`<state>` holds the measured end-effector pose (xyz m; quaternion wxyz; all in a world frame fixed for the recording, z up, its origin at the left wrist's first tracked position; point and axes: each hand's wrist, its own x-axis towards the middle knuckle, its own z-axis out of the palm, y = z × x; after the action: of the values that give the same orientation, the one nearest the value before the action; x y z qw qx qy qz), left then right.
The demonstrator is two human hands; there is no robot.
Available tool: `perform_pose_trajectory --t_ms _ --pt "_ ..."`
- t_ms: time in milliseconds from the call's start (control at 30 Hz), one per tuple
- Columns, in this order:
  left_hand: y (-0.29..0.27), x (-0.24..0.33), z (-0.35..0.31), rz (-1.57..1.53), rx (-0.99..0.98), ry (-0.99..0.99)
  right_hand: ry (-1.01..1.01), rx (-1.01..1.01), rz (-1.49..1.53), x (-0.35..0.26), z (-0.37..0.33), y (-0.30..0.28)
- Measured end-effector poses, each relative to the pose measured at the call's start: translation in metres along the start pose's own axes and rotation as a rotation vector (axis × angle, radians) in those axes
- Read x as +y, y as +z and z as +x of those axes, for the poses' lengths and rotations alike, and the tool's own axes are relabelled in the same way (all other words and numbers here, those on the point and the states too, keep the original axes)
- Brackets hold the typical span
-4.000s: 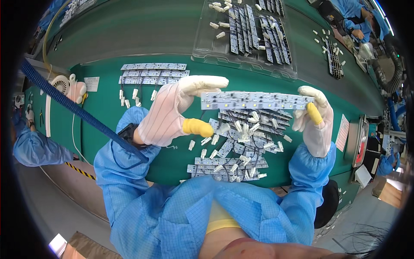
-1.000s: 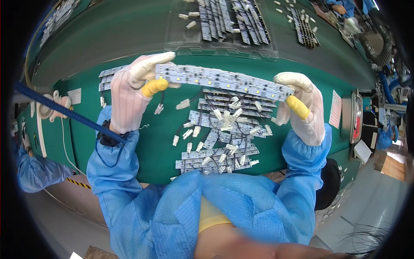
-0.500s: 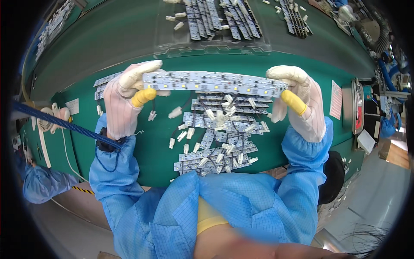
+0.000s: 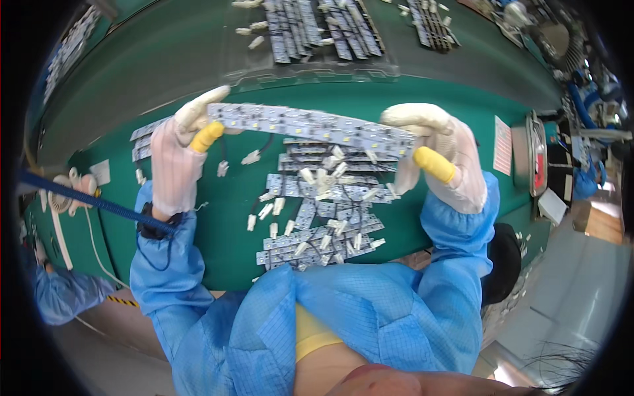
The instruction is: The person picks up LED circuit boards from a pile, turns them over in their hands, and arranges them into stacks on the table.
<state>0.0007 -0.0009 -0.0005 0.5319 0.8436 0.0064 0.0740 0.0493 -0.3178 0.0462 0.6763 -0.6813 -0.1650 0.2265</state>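
Both my hands wear white gloves with yellow finger cots. My left hand [image 4: 177,158] pinches the left end of a long white LED strip board [image 4: 310,124], and my right hand [image 4: 436,155] pinches its right end. The strip is held level above the green table [image 4: 218,204]. Under it lies a heap of short LED strip pieces [image 4: 323,211] with white connectors and thin wires. A blue coiled wrist-strap cord [image 4: 79,198] runs from my left wrist toward the left edge.
More strip boards [image 4: 142,138] lie flat left of my left hand. A clear tray [image 4: 317,39] with dark strips sits on the far side. A paper sheet [image 4: 503,145] and a red-and-grey device [image 4: 536,155] are at the right. Another person's blue sleeve [image 4: 59,294] shows at the lower left.
My left hand moved from the heap up to the strip's left end. Now both hands hold the long strip lifted higher and farther from the heap.
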Motion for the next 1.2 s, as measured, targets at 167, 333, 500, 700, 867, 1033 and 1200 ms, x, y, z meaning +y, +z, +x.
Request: perform_pose_trajectory --t_ms 167,333,500,700,867,1033,1200 --pt "0.002 -0.003 0.005 0.17 0.013 0.034 0.021 -0.103 0.032 -0.002 -0.001 -0.004" --pt "0.002 -0.009 0.001 0.047 0.045 0.088 -0.114 -0.07 -0.054 0.011 0.01 -0.019" --pt "0.001 -0.014 -0.006 -0.302 -0.119 0.291 -0.002 -0.011 -0.106 0.023 0.024 -0.021" --pt "0.0 -0.002 -0.008 -0.077 -0.084 0.093 -0.106 -0.019 0.074 0.037 0.014 -0.031" --pt "0.0 -0.023 0.0 0.075 -0.01 0.162 -0.03 -0.039 0.148 0.027 0.01 -0.018" --pt "0.006 -0.003 0.002 -0.027 0.036 0.042 -0.077 -0.077 0.343 0.041 0.013 -0.023" --pt "-0.007 -0.016 0.0 0.079 -0.027 0.215 0.031 -0.119 0.32 0.043 0.022 -0.027"
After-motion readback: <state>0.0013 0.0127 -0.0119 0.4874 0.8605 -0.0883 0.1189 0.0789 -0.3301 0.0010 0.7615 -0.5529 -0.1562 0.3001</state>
